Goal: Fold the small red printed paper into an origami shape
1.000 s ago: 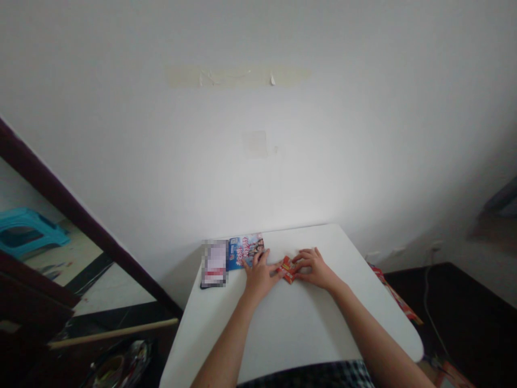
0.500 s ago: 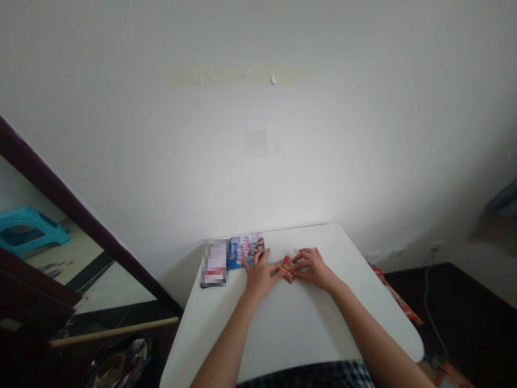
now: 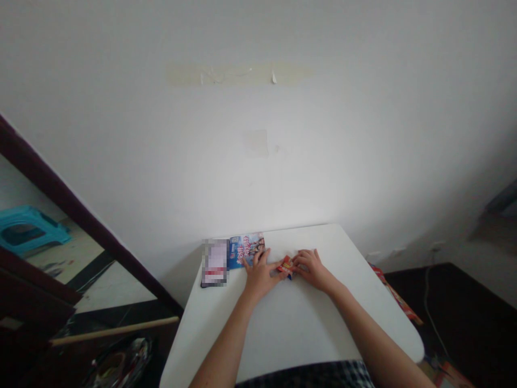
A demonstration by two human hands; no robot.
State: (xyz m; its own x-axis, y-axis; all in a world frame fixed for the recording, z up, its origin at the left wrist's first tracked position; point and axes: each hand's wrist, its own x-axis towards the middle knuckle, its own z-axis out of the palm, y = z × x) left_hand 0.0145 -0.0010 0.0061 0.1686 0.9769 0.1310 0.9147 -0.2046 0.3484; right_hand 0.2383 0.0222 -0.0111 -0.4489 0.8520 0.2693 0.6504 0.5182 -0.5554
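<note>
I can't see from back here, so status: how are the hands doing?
Left hand spread, at red printed piece. Right hand, fingertips at its right side. Blue leaflet close by, partly covered by left fingers.

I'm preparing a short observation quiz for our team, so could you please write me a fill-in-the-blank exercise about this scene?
1. Of the left hand and the right hand, ____ touch the small red paper.
2. The hand nearer the blue leaflet is the ____ one.
3. The top of the table is coloured ____.
4. In the picture, the leaflet lies to the ____ of the pixelated item.

Missing words: both; left; white; right.
</note>
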